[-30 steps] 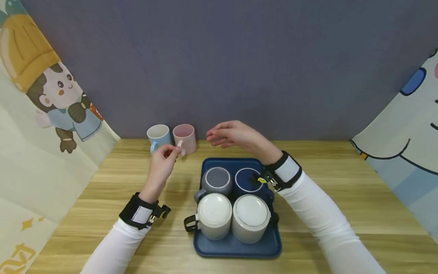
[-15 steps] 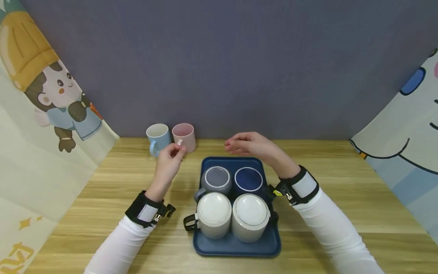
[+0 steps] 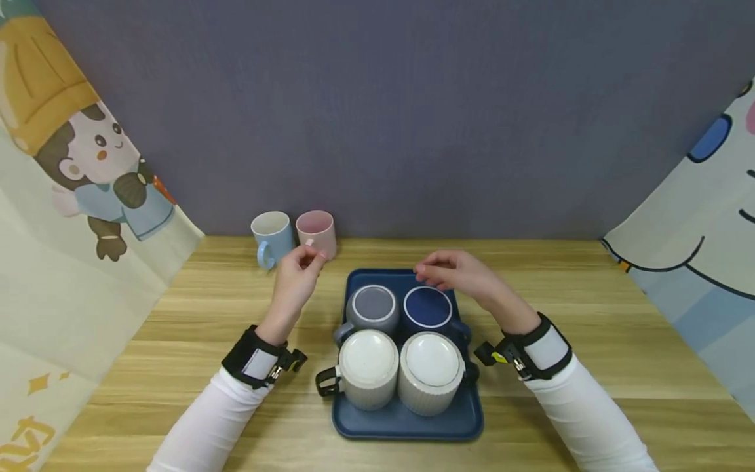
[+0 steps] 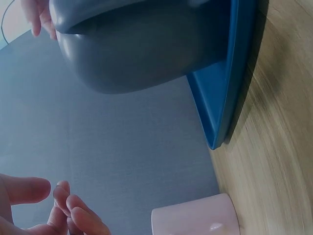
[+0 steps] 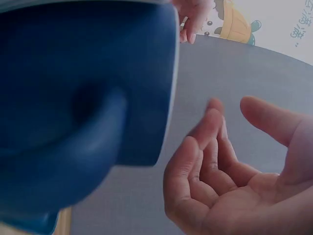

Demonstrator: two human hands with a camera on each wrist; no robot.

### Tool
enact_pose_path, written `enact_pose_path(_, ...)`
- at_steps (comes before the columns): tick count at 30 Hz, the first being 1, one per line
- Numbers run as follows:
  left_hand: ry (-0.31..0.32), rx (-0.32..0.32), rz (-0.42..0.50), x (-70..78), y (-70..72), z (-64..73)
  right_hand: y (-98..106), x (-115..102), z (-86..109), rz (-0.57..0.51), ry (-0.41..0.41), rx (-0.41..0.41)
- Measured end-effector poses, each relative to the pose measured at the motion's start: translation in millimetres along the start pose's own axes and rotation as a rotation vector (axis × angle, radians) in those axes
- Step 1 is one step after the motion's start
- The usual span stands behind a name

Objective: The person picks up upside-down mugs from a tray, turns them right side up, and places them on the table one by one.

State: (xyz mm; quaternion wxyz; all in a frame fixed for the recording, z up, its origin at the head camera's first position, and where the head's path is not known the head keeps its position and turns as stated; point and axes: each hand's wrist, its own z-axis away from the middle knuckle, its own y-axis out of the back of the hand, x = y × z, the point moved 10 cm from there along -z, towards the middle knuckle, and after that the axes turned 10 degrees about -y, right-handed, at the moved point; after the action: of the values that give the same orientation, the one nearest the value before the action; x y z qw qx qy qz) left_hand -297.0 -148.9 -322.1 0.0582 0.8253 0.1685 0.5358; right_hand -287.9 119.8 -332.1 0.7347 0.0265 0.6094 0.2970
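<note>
Upside down on a dark blue tray (image 3: 407, 429) stand a grey mug (image 3: 373, 305) and a navy mug (image 3: 427, 308) at the back, with two ribbed off-white mugs (image 3: 369, 367) in front. My left hand (image 3: 297, 278) hovers left of the tray, fingers loosely bent, thumb apart from them and nothing held; its fingertips overlap the pink mug (image 3: 327, 241) in the head view. Above the tray's back right, close to the navy mug, my right hand (image 3: 466, 274) holds nothing. The right wrist view shows its relaxed fingers (image 5: 181, 169) beside the navy mug's wall.
Upright against the grey back panel (image 3: 407, 118), a light blue mug (image 3: 277, 244) stands left of the pink one. Black handles (image 3: 327, 382) of the off-white mugs stick out past the tray's sides. Printed cloths (image 3: 94, 170) flank the wooden table (image 3: 566, 282).
My right hand has moved right and toward me, from behind the tray to above its back right. The left hand has shifted slightly right, and its fingertips have left the pink mug's handle.
</note>
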Motion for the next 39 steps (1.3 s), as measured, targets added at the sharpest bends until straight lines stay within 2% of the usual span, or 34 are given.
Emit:
enact_pose_path(8, -0.025, 0.0, -0.019, 4.0, -6.4, -1.7, 12, 25, 12.0, 0.008, -0.027, 0.036)
enact_pose_path(12, -0.046, -0.011, -0.03, 7.6, -10.2, -2.1, 15, 35, 16.7, 0.048, -0.038, 0.037)
enact_pose_path(17, -0.04, -0.027, -0.044, 9.0, -13.9, -1.2, 17, 49, 20.9, 0.078, -0.053, 0.019)
enact_pose_path(27, -0.039, -0.052, -0.061, 12.9, -23.5, 2.2, 8, 66, 29.3, 0.062, -0.067, -0.112)
enact_pose_path(33, -0.078, -0.081, -0.053, 23.5, -34.0, 5.6, 6, 77, 30.7, 0.098, -0.069, -0.16)
enact_pose_path(39, -0.134, -0.129, -0.057, 32.8, -43.3, 8.5, 1, 79, 34.8, 0.145, -0.035, -0.227)
